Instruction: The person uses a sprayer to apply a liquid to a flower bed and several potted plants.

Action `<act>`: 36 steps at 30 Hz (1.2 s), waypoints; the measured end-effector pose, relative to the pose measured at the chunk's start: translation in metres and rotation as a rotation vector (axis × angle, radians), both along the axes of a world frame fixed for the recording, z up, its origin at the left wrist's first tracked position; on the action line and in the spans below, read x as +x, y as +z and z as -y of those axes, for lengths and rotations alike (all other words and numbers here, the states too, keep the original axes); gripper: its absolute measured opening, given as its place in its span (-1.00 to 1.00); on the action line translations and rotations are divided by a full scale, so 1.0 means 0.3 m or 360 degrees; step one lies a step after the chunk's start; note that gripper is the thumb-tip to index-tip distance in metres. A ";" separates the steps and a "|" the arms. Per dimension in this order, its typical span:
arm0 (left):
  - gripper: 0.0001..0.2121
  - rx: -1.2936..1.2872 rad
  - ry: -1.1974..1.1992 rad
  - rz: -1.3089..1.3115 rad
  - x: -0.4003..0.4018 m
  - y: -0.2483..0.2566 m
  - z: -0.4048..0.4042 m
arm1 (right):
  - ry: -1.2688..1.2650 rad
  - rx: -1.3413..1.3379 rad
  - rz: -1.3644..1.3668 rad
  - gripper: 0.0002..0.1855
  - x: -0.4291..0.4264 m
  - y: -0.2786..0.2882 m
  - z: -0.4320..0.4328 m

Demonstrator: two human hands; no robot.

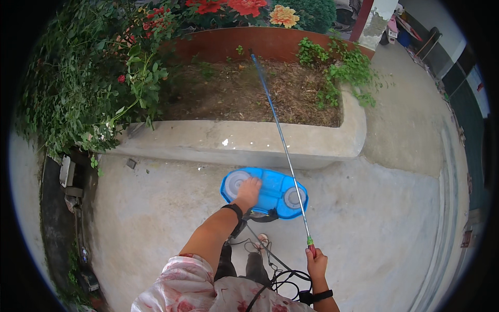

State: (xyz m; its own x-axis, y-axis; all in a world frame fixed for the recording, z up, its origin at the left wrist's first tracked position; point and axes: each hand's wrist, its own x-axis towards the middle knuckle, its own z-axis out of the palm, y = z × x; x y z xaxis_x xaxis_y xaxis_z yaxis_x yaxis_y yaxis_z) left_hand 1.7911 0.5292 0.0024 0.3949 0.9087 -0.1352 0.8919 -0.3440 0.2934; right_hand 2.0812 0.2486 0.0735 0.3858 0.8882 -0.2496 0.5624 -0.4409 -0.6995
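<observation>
A blue knapsack sprayer point(269, 190) stands upright on the concrete in front of my feet. On its top are a large round grey lid point(233, 183) and a smaller round cap point(292, 198). My left hand point(249, 191) rests on the top, at the right edge of the large lid; its fingers are blurred, so their grip cannot be made out. In my right hand point(317, 265) is the red grip of a long spray lance point(284, 140). The lance crosses over the small cap and the planter wall, its tip above the soil. A black hose point(288, 273) loops near my right wrist.
Beyond the sprayer runs a low concrete planter wall point(234, 134) around soil point(218, 93) strewn with dry stalks. A leafy rose bush point(97, 78) overhangs it at left. Green plants point(347, 70) spill over the right corner. Cords point(269, 249) hang by my feet.
</observation>
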 end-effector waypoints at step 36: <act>-0.58 -0.0776 -0.0163 -0.0466 -0.151 0.057 0.119 | -0.0290 -0.0079 0.0289 -0.60 0.195 -0.004 0.099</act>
State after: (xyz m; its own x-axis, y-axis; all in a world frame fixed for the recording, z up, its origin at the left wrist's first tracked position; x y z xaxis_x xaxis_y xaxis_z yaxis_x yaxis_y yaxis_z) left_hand 1.7459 0.4935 0.0195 0.3606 0.6730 -0.6458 0.9291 -0.3199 0.1855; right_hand 2.1397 0.2190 0.0722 0.5810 0.7881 -0.2033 0.5848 -0.5779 -0.5693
